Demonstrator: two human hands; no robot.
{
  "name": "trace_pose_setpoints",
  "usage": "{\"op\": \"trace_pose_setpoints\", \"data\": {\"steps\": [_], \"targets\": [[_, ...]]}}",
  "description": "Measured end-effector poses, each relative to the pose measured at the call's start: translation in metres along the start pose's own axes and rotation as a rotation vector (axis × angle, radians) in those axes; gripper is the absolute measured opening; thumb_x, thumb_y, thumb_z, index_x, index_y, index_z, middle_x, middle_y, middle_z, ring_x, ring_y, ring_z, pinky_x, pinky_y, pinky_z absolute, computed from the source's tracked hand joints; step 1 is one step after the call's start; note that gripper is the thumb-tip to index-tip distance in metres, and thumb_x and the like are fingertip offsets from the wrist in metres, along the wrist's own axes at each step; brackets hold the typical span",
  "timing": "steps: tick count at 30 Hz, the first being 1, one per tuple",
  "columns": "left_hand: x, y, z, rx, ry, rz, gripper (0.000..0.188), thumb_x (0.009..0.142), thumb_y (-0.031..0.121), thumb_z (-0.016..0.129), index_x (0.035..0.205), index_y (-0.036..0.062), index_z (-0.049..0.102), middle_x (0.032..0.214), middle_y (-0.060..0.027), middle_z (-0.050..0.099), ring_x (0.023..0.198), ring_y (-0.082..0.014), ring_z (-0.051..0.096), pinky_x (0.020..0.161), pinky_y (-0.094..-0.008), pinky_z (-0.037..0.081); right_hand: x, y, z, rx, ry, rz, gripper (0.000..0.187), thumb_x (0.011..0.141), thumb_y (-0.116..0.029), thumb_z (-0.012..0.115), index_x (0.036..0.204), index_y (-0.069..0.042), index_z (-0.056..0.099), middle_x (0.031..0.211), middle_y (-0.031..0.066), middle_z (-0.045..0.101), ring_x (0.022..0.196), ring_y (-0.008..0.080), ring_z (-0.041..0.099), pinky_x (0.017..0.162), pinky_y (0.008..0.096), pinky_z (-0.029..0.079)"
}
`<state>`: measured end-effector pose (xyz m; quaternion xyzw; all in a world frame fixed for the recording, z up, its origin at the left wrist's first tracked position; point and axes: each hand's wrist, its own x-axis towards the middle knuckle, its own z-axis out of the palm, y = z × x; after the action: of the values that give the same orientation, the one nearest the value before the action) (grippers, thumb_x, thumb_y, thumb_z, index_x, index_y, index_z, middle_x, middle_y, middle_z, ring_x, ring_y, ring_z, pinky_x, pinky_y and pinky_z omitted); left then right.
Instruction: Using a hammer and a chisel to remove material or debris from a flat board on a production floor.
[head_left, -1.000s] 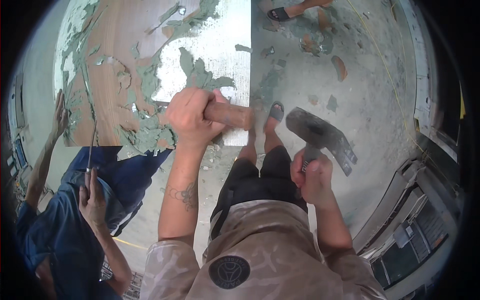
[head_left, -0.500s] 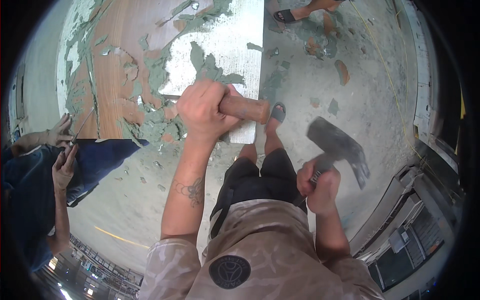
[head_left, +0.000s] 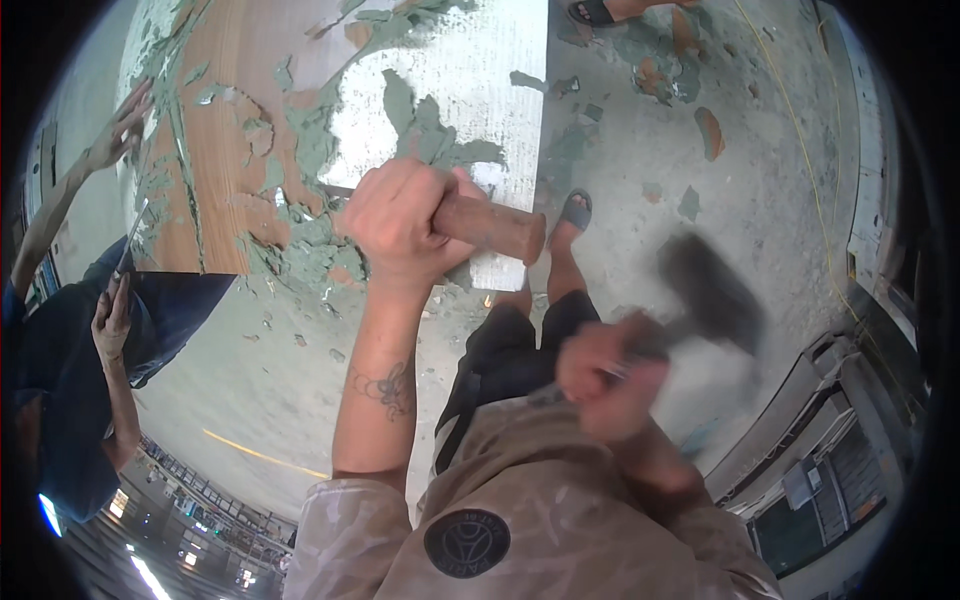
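Note:
My left hand (head_left: 392, 218) is wrapped round the brown handle of a chisel (head_left: 495, 228), held low over a board (head_left: 500, 55). The handle points right, past the board's edge. On the other side of my fist a short bit of dark metal shows; its tip is hidden among the flakes. My right hand (head_left: 612, 380), blurred by motion, grips a claw hammer (head_left: 708, 290) to the right of the board, apart from the chisel. Green-grey peeled flakes (head_left: 415, 120) cover the board's bared white area and its wood-grain surface (head_left: 220, 150).
At the left a co-worker in dark clothes (head_left: 70, 370) holds a thin tool (head_left: 122, 262) at the board's corner. Fallen chips (head_left: 708, 135) and a yellow cable (head_left: 800, 150) lie on the concrete floor. Another person's sandalled foot (head_left: 590, 12) shows at the top.
The hammer and my right hand have swung, the hand moving left and inward. My left hand stays on the chisel. The co-worker's one hand has lifted away from the tool toward the board's edge.

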<state>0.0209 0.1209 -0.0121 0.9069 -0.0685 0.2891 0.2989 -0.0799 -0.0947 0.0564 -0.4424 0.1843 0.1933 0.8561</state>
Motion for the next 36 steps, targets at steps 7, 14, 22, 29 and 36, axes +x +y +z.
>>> {"op": "trace_pose_setpoints", "data": {"steps": [7, 14, 22, 29, 36], "targets": [[0.000, 0.013, -0.002, -0.070, 0.037, -0.019, 0.026, 0.064, 0.006, 0.073, 0.060, 0.0100, 0.048, 0.056, -0.0060, 0.043, 0.049, -0.0246, 0.046, 0.047, -0.0354, 0.034, -0.002, -0.039, 0.008, -0.184, 0.020, -0.046, 0.065, 0.092, -0.072, 0.058, 0.091, -0.009, 0.045, 0.060, -0.0029, 0.038, 0.046, 0.0089, 0.035, 0.041, 0.0260, 0.029], [0.000, 0.014, 0.011, -0.080, 0.005, 0.009, 0.030, 0.062, 0.007, 0.074, 0.059, 0.0102, 0.044, 0.056, -0.0058, 0.041, 0.048, -0.0250, 0.043, 0.047, -0.0363, 0.032, 0.007, -0.068, 0.000, -0.375, 0.039, 0.001, 0.068, 0.091, -0.078, 0.050, 0.088, -0.011, 0.041, 0.058, -0.0028, 0.035, 0.044, 0.0088, 0.032, 0.039, 0.0257, 0.028], [0.001, 0.002, 0.006, 0.045, -0.028, -0.001, 0.024, 0.066, 0.006, 0.076, 0.063, 0.0094, 0.053, 0.058, -0.0066, 0.046, 0.051, -0.0255, 0.050, 0.049, -0.0361, 0.038, 0.009, -0.071, 0.000, -0.367, 0.020, 0.018, 0.069, 0.091, -0.079, 0.051, 0.087, -0.011, 0.041, 0.057, -0.0031, 0.034, 0.043, 0.0086, 0.031, 0.039, 0.0255, 0.029], [-0.004, 0.005, -0.001, 0.004, -0.059, -0.002, 0.022, 0.069, 0.004, 0.077, 0.065, 0.0073, 0.056, 0.058, -0.0073, 0.048, 0.050, -0.0252, 0.051, 0.048, -0.0356, 0.040, 0.008, -0.077, 0.005, -0.420, 0.020, 0.017, 0.068, 0.090, -0.079, 0.053, 0.086, -0.012, 0.042, 0.056, -0.0031, 0.035, 0.043, 0.0082, 0.030, 0.039, 0.0251, 0.029], [-0.006, 0.012, 0.005, -0.034, -0.091, 0.049, 0.021, 0.069, 0.004, 0.076, 0.065, 0.0076, 0.056, 0.058, -0.0064, 0.048, 0.050, -0.0245, 0.050, 0.048, -0.0353, 0.038, 0.008, -0.077, 0.010, -0.482, 0.027, 0.018, 0.068, 0.091, -0.079, 0.051, 0.087, -0.012, 0.042, 0.056, -0.0032, 0.035, 0.044, 0.0077, 0.030, 0.040, 0.0245, 0.028]]}}
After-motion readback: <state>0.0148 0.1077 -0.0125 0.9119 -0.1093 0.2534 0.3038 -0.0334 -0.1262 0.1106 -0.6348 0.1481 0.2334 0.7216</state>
